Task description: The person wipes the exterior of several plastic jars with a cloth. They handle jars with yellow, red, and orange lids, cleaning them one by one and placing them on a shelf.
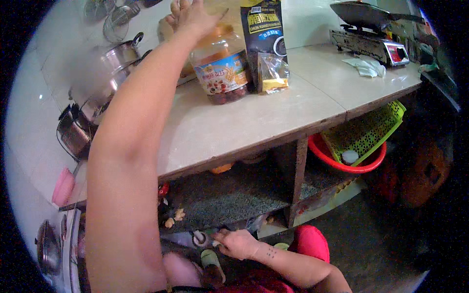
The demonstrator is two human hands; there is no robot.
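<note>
My left hand (pixel 190 18) is at the top edge, fingers spread, above the orange lid of a clear plastic jar (pixel 220 75) with dark red contents. Whether it grips something pale yellow behind the jar, I cannot tell. Touching the jar's right side stands a black printed pouch (pixel 262 40), with a small clear packet (pixel 273 75) in front of it. Low down, below the counter's edge, my right hand (pixel 236 243) has its fingers closed around a small white thing (pixel 216 243), too small to identify. Beside its fingertips is a white ring-shaped thing (pixel 199 238).
Steel pots (pixel 121 55) line the left wall along the tiled counter (pixel 234 124). A wok (pixel 361 14) sits on a gas stove (pixel 362 45) at the back right, near a crumpled white cloth (pixel 366 67). Below are a red basin (pixel 351 167) and green basket (pixel 370 132).
</note>
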